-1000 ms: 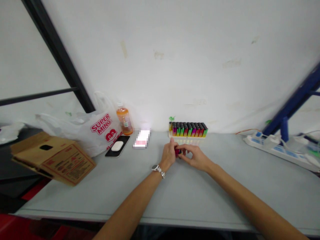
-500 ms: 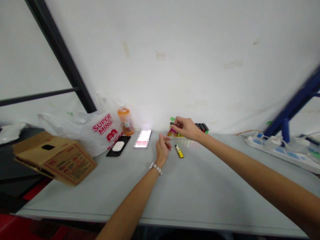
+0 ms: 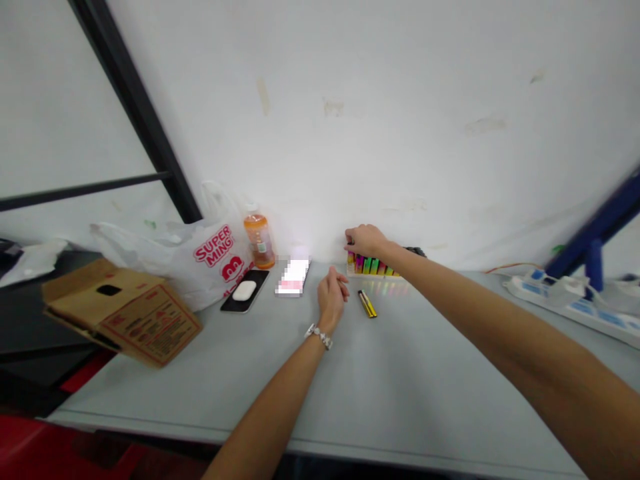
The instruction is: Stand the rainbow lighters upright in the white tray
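Note:
A clear tray (image 3: 377,275) of several colourful lighters (image 3: 375,266) stands against the wall. My right hand (image 3: 367,240) is over its left end, fingers closed at the top of the lighters there; what they pinch is too small to make out. One yellow lighter (image 3: 367,304) lies on the table in front of the tray. To the left of that lighter, my left hand (image 3: 333,295), with a silver bracelet at its wrist, rests with fingers curled; whether something is in them is hidden.
On the left are an open cardboard box (image 3: 145,317), a white plastic bag (image 3: 200,260), an orange bottle (image 3: 259,239), a dark phone (image 3: 257,283) under a white case (image 3: 244,291), and a lit phone (image 3: 294,277). A power strip (image 3: 575,303) lies at the right.
The view has shifted, so the scene sits slightly further right. My right hand has moved up at the tray's left end, uncovering more lighters. My left hand's fingers look more curled.

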Available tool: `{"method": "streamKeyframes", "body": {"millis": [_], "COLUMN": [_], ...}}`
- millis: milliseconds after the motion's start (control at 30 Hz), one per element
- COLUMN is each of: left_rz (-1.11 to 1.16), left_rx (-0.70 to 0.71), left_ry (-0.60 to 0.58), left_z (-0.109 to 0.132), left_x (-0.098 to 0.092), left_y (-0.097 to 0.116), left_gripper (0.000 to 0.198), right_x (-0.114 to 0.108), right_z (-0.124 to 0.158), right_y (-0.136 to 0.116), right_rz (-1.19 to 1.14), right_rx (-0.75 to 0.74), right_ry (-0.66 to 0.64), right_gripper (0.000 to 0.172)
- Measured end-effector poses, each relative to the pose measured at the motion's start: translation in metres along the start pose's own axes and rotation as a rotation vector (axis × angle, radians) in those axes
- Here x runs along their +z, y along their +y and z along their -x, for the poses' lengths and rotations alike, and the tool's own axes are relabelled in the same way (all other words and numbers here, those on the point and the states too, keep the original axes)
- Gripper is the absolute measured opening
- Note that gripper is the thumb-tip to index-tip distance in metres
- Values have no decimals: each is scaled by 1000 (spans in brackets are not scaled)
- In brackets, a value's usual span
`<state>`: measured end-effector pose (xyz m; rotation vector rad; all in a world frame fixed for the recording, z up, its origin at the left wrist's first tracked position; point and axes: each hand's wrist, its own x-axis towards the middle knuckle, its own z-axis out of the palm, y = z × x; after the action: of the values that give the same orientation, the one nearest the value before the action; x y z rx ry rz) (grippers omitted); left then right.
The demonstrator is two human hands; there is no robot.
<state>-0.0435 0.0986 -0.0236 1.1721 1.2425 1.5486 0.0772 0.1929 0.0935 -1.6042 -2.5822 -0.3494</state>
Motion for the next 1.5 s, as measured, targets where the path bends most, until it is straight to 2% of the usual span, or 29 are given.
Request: {"method": "streamKeyframes", "body": {"millis": [333, 700, 933, 1200, 1367, 1500], "left_rz": [-8, -37, -43, -18, -30, -23], "left_rx": [-19, -11, -24, -8, -9, -23], "left_ry": [-17, -22, -30, -47, -79, -63], "left_z": [0, -5, -5, -4, -1, 0], "left_x": [1, -1, 0, 3, 4, 3], "left_y": [-1, -7, -9, -6, -1, 0], "left_gripper": [66, 59, 57, 56, 57, 56], "right_x": [18, 21, 30, 46, 41, 34], "right_z": [-8, -5, 3, 19, 25, 38], "right_y": [0, -1, -8, -18, -18, -20], "right_rz": [63, 17, 21, 38, 32, -41], "right_rx": [-29, 3, 108, 91, 44, 95], "right_ry": [-14, -23, 82, 200, 187, 262], "right_gripper": [26, 31, 26, 37, 34, 37]}}
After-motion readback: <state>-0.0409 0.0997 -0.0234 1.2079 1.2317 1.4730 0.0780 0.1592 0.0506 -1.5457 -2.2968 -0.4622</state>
